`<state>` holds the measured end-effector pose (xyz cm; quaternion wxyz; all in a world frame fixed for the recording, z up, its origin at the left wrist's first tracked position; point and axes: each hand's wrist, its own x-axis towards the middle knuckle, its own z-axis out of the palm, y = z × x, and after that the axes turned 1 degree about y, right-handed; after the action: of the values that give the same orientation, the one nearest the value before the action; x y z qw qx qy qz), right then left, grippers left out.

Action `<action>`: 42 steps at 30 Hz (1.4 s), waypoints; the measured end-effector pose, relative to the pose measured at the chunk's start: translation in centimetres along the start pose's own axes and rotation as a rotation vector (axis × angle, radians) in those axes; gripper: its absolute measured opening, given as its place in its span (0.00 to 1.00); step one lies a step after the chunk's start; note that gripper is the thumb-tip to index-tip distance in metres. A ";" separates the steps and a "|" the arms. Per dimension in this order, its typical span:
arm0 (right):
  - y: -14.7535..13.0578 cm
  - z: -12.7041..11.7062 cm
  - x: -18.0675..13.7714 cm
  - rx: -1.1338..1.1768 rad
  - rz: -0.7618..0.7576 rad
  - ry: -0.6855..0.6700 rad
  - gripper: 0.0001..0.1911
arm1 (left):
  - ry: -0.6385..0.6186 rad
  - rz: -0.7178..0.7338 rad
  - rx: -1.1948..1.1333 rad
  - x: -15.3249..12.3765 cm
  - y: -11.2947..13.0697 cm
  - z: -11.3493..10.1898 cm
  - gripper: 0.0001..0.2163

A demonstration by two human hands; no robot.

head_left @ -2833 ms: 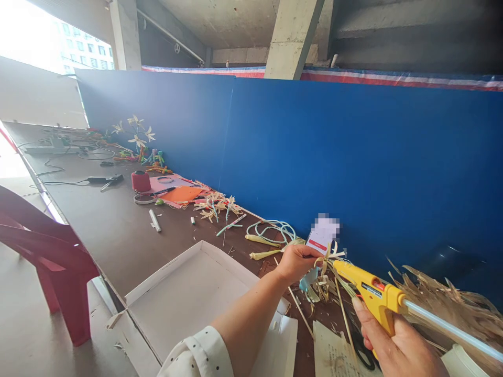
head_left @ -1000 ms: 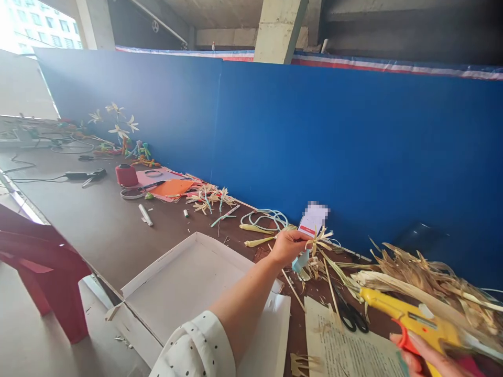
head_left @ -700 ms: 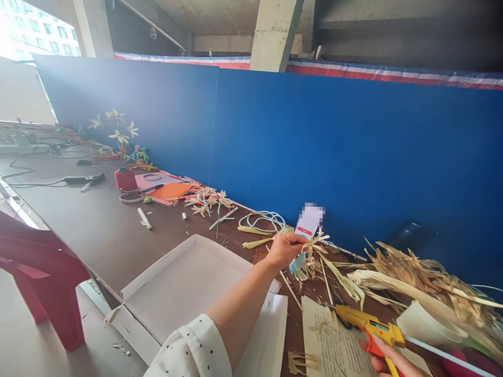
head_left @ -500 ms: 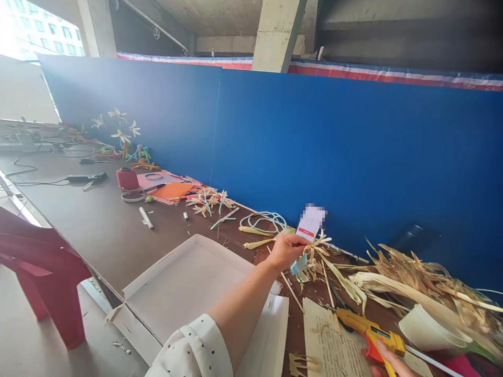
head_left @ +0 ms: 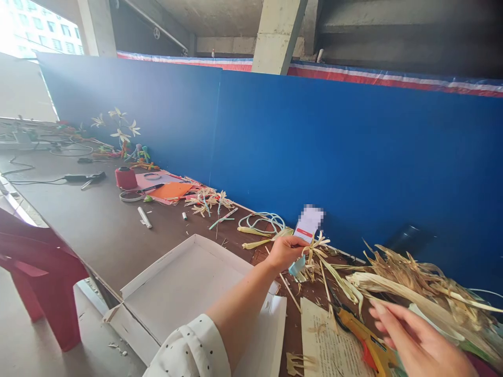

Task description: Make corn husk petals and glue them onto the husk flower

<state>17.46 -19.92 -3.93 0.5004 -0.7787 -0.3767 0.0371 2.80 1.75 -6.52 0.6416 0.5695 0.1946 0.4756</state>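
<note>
My left hand (head_left: pixel 288 251) pinches a pale flower (head_left: pixel 315 247) of dried husk strips, its petals spread beyond my fingertips. Just behind it a phone (head_left: pixel 308 225) leans on the blue panel. At lower right, my right hand (head_left: pixel 416 335) holds nothing, its fingers loosely stretched toward the left and slightly blurred. Beneath that hand lies a yellow and orange glue gun (head_left: pixel 365 335), partly covered by it and resting over a printed paper sheet (head_left: pixel 330 340). A light-blue piece (head_left: pixel 297 266) hangs or lies below my left fingers; its kind is unclear.
An open white cardboard box (head_left: pixel 176 283) lies in front. Dried corn husks (head_left: pixel 408 272) are heaped at right beside a white bowl (head_left: pixel 436 322). Farther left are a red thread spool (head_left: pixel 126 179), an orange sheet (head_left: pixel 171 191) and a white marker (head_left: pixel 144 217). A red chair (head_left: pixel 51 283) stands at left.
My right hand has let go of the glue gun and risen above it; the gun now lies lower on the paper. My left hand keeps the flower in nearly the same place.
</note>
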 end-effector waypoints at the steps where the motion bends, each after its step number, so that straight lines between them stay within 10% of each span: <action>1: -1.7 1.3 0.1 0.106 0.074 -0.042 0.21 | 0.004 -0.004 0.001 -0.1 0.2 0.0 0.12; 10: -5.9 12.3 2.7 0.907 0.567 0.012 0.22 | -0.048 0.059 -0.066 -0.1 0.2 -0.2 0.12; 23: -6.0 12.3 2.0 0.801 0.186 0.039 0.24 | -0.101 0.094 0.075 -0.1 -1.1 -0.1 0.15; 42: -6.6 12.1 1.8 0.744 0.215 0.083 0.24 | -0.125 0.120 0.152 0.0 -1.5 -0.3 0.11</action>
<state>9.90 -8.26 -4.01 0.7565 -0.5800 -0.2332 0.1920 3.15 2.05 -8.01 0.5779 0.6555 0.1553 0.4606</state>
